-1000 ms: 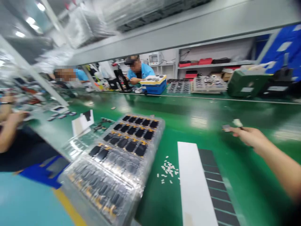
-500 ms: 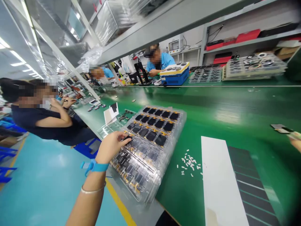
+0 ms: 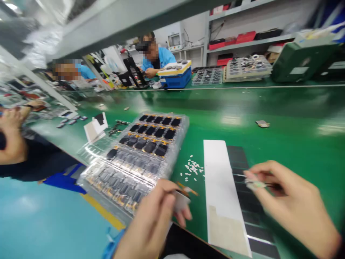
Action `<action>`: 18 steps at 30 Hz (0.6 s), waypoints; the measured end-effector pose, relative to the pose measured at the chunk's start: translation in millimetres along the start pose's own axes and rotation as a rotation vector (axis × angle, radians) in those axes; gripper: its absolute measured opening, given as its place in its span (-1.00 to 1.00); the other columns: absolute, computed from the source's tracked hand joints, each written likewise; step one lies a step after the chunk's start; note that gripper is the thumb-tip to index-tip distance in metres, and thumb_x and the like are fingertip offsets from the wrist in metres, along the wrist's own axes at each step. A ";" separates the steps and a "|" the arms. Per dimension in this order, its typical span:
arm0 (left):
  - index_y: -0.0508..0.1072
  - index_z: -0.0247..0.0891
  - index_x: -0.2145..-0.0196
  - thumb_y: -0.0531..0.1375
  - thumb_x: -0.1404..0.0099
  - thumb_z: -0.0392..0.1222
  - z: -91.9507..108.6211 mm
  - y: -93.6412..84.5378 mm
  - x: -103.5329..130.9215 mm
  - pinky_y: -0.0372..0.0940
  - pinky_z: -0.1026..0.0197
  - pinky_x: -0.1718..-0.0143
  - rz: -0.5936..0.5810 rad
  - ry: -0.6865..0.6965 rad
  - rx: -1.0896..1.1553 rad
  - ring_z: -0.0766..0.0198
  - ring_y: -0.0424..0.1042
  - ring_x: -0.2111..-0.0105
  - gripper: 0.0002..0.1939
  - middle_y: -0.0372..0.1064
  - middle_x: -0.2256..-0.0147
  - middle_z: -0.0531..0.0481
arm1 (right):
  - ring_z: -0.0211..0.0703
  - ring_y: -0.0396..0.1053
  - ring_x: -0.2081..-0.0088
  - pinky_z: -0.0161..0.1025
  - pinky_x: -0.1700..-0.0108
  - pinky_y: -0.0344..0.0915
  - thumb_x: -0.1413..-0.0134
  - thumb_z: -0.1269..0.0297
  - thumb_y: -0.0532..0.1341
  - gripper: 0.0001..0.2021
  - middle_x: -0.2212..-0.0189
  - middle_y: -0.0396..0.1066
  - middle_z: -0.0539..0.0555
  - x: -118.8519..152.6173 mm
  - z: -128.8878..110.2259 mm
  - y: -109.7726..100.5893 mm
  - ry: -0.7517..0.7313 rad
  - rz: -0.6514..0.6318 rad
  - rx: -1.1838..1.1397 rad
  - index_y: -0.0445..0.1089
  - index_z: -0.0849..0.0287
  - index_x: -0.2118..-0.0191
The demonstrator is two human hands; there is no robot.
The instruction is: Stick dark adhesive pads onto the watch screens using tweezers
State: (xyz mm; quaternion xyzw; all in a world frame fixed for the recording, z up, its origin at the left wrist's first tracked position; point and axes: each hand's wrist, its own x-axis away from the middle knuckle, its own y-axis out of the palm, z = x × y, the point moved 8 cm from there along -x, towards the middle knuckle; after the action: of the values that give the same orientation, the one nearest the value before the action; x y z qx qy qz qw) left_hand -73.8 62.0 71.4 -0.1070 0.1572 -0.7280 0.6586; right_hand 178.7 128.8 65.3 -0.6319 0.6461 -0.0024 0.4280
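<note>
My left hand (image 3: 159, 212) is closed on a small square display module (image 3: 181, 201), its grey face showing and an orange flex cable sticking out. It is over the table's front edge, beside the clear tray (image 3: 179, 151) of modules. Black square screens (image 3: 140, 144) fill the tray's far rows, and one black screen (image 3: 111, 154) lies at the left of the fourth row. My right hand (image 3: 285, 198) pinches a small pale piece with some green (image 3: 254, 184), too blurred to name, above the dark strips (image 3: 249, 196). Beside these lies a white sheet (image 3: 221, 180).
Small white bits (image 3: 192, 168) are scattered between tray and sheet. Another module (image 3: 262, 123) lies farther back on the green table (image 3: 215, 104). A blue box (image 3: 175, 80) and stacked trays (image 3: 248, 69) stand behind. Co-workers sit left and across; a shelf beam crosses overhead.
The view has swung right. My left hand has left the tray's fourth row and now holds a module near the table edge. My right hand has come in from the right edge over the dark strips.
</note>
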 end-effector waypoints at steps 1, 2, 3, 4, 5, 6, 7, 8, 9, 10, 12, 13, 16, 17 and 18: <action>0.25 -0.19 0.06 -0.19 -0.55 -0.06 -1.0 31.6 1.3 0.34 0.24 0.38 -0.124 -0.002 0.126 0.28 0.44 0.46 -0.71 0.43 0.37 -0.03 | -0.33 0.29 0.58 -0.38 0.60 0.20 -0.13 0.31 0.26 -0.94 0.55 0.35 -0.02 1.2 -18.0 9.5 -0.048 -0.066 -0.012 0.37 0.12 0.34; 0.25 -0.18 0.06 -0.18 -0.55 -0.07 -3.5 56.2 0.6 0.34 0.24 0.35 -0.198 0.002 0.205 0.29 0.42 0.47 -0.72 0.40 0.40 0.00 | -0.32 0.31 0.56 -0.38 0.58 0.23 -0.16 0.35 0.21 -0.97 0.52 0.35 -0.02 3.1 -33.4 17.0 -0.096 -0.106 -0.036 0.35 0.13 0.32; 0.26 -0.17 0.07 -0.17 -0.55 -0.07 -9.6 73.6 -2.6 0.33 0.24 0.35 -0.222 -0.014 0.249 0.29 0.39 0.46 -0.73 0.36 0.40 0.01 | -0.32 0.34 0.53 -0.38 0.55 0.27 -0.17 0.39 0.18 -0.97 0.50 0.35 -0.02 5.7 -45.9 22.6 -0.148 -0.123 -0.057 0.34 0.14 0.30; 0.27 -0.17 0.10 -0.14 -0.54 -0.07 -17.4 85.9 -7.5 0.31 0.26 0.36 -0.222 -0.032 0.279 0.29 0.36 0.45 -0.74 0.33 0.41 0.02 | -0.30 0.37 0.49 -0.38 0.52 0.31 -0.18 0.42 0.17 -0.96 0.46 0.37 0.00 9.3 -54.9 26.6 -0.200 -0.124 -0.071 0.33 0.15 0.26; 0.28 -0.17 0.13 -0.12 -0.54 -0.07 -25.7 94.0 -13.1 0.29 0.27 0.39 -0.211 -0.047 0.297 0.30 0.32 0.45 -0.76 0.29 0.42 0.03 | -0.29 0.39 0.46 -0.37 0.49 0.34 -0.18 0.44 0.16 -0.94 0.43 0.39 0.01 13.6 -60.8 29.9 -0.253 -0.122 -0.061 0.33 0.17 0.24; 0.28 -0.17 0.16 -0.09 -0.53 -0.07 -33.6 99.1 -18.4 0.26 0.29 0.42 -0.199 -0.060 0.306 0.31 0.29 0.46 -0.78 0.27 0.42 0.05 | -0.28 0.41 0.44 -0.36 0.47 0.35 -0.19 0.46 0.15 -0.93 0.41 0.41 0.03 18.3 -63.4 32.4 -0.296 -0.115 -0.024 0.34 0.18 0.23; 0.28 -0.17 0.18 -0.06 -0.53 -0.08 -39.7 102.0 -22.8 0.23 0.30 0.44 -0.193 -0.062 0.309 0.32 0.26 0.47 -0.80 0.25 0.43 0.07 | -0.28 0.43 0.43 -0.35 0.47 0.37 -0.19 0.48 0.15 -0.92 0.38 0.43 0.05 22.9 -63.8 34.7 -0.332 -0.114 0.025 0.35 0.20 0.22; 0.28 -0.17 0.18 -0.03 -0.52 -0.08 -43.9 103.2 -25.6 0.21 0.31 0.45 -0.192 -0.054 0.306 0.33 0.25 0.48 -0.82 0.24 0.44 0.08 | -0.28 0.44 0.43 -0.34 0.46 0.37 -0.20 0.50 0.14 -0.90 0.36 0.45 0.06 26.9 -62.6 36.8 -0.358 -0.117 0.078 0.36 0.21 0.22; 0.28 -0.17 0.18 -0.01 -0.52 -0.09 -46.5 103.1 -27.0 0.21 0.31 0.44 -0.192 -0.046 0.302 0.34 0.25 0.48 -0.84 0.24 0.45 0.10 | -0.27 0.45 0.43 -0.34 0.46 0.38 -0.20 0.51 0.13 -0.89 0.35 0.47 0.07 29.8 -60.3 38.5 -0.370 -0.123 0.126 0.37 0.22 0.22; 0.28 -0.18 0.17 -0.01 -0.52 -0.10 -48.0 102.3 -27.0 0.22 0.32 0.42 -0.193 -0.040 0.300 0.34 0.28 0.47 -0.85 0.26 0.45 0.10 | -0.27 0.45 0.43 -0.33 0.46 0.39 -0.21 0.52 0.12 -0.88 0.33 0.49 0.08 31.7 -58.0 39.7 -0.377 -0.131 0.157 0.38 0.23 0.22; 0.29 -0.18 0.15 0.00 -0.52 -0.13 -49.3 100.0 -24.7 0.25 0.32 0.37 -0.192 -0.044 0.301 0.34 0.34 0.45 -0.87 0.30 0.44 0.09 | -0.28 0.47 0.43 -0.33 0.46 0.42 -0.22 0.53 0.11 -0.85 0.31 0.51 0.08 32.7 -55.1 41.0 -0.380 -0.142 0.186 0.40 0.25 0.19; 0.30 -0.18 0.15 0.01 -0.51 -0.14 -49.8 99.4 -23.3 0.27 0.32 0.35 -0.194 -0.053 0.302 0.34 0.37 0.43 -0.88 0.32 0.43 0.09 | -0.29 0.47 0.43 -0.33 0.45 0.43 -0.24 0.52 0.10 -0.84 0.31 0.52 0.08 32.3 -54.4 41.1 -0.376 -0.142 0.195 0.40 0.26 0.17; 0.33 -0.18 0.15 0.04 -0.50 -0.17 -51.4 97.7 -21.2 0.29 0.34 0.35 -0.176 -0.069 0.311 0.35 0.41 0.44 -0.90 0.36 0.41 0.08 | -0.28 0.50 0.41 -0.32 0.42 0.46 -0.28 0.49 0.11 -0.84 0.29 0.54 0.09 31.0 -54.5 41.7 -0.358 -0.137 0.209 0.41 0.29 0.12; 0.34 -0.18 0.15 0.05 -0.49 -0.18 -52.3 96.9 -21.3 0.30 0.34 0.36 -0.162 -0.073 0.318 0.36 0.42 0.45 -0.90 0.37 0.40 0.08 | -0.27 0.51 0.39 -0.31 0.41 0.46 -0.29 0.47 0.12 -0.84 0.27 0.54 0.10 31.2 -54.7 42.1 -0.350 -0.138 0.212 0.41 0.31 0.10; 0.35 -0.18 0.15 0.06 -0.49 -0.18 -53.1 96.0 -21.7 0.31 0.34 0.35 -0.146 -0.075 0.324 0.36 0.43 0.44 -0.91 0.38 0.38 0.08 | -0.26 0.52 0.37 -0.30 0.41 0.46 -0.29 0.46 0.13 -0.84 0.26 0.54 0.11 31.7 -55.0 42.6 -0.344 -0.140 0.212 0.41 0.32 0.08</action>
State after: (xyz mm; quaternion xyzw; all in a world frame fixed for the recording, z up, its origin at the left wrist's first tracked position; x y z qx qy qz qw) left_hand -1.8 80.2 -12.2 -0.0377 0.0053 -0.7853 0.6180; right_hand 118.6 81.9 59.5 -0.6177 0.5144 0.0077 0.5948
